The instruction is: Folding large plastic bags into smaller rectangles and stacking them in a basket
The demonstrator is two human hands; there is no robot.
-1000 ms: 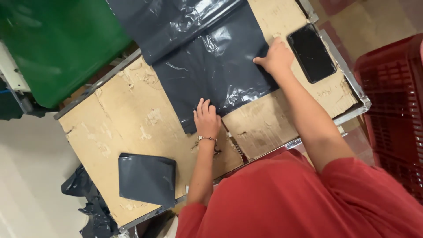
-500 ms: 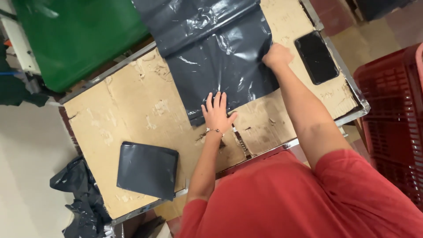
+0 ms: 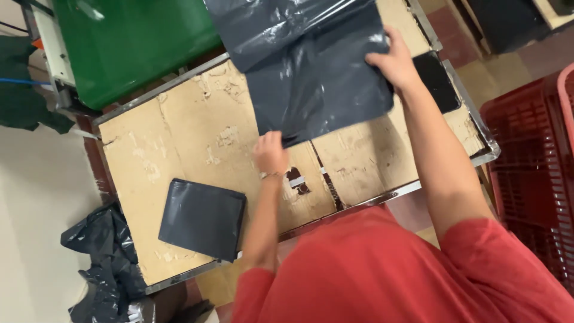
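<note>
Both hands are now gripping the grey plastic bag (image 3: 317, 84) — left hand (image 3: 270, 152) pinching its near corner, right hand (image 3: 394, 63) its far edge — lifting it off the cardboard-covered worktop (image 3: 179, 137), no longer pressing it flat.

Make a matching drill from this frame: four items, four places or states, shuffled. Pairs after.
1. grey plastic sheet
2. folded grey bag
3. red crate
4. flat black item

a. beside the table, on the person's right
b. lying flat at the table's near left
c. gripped at its edges by left hand and right hand
d. on the table, just past the right wrist

Pairs: 1-c, 2-b, 3-a, 4-d
</note>
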